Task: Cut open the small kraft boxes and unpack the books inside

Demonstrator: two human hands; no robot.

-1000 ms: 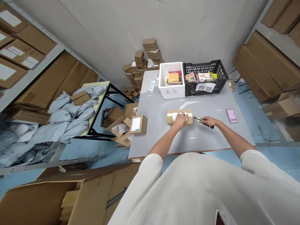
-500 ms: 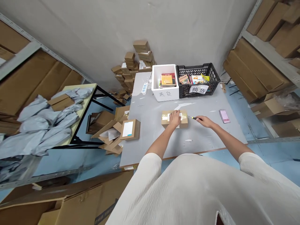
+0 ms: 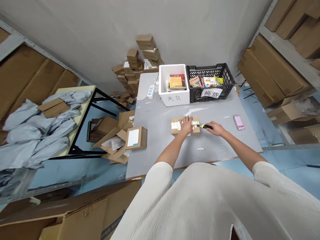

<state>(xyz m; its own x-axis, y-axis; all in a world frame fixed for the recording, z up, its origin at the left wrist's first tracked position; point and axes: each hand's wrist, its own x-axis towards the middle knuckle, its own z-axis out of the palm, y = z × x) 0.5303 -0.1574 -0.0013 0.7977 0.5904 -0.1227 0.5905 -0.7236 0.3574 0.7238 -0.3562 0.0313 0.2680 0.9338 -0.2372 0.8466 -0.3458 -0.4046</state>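
Observation:
A taped cardboard box [image 3: 174,131] with white labels lies on the grey table [image 3: 160,156] in front of me. My left hand [image 3: 185,126] rests on top of it, fingers spread over the tape and label. At the box's right end, my right hand [image 3: 216,128] grips a yellow and black utility knife [image 3: 207,126]. The knife's front end meets the tape at the right side of the box; the blade itself is too small to make out.
Behind the box stand a white foam bin [image 3: 175,99] and a black crate [image 3: 226,83], both with books. A labelled carton [image 3: 142,138] sits at the left edge, a blurred pink item [image 3: 239,122] at right. Grey parcels [image 3: 35,133] cover a side table.
My right hand has moved slightly left, bringing the utility knife from beside the box onto its right end. My left hand stays on the box. The view has shifted slightly.

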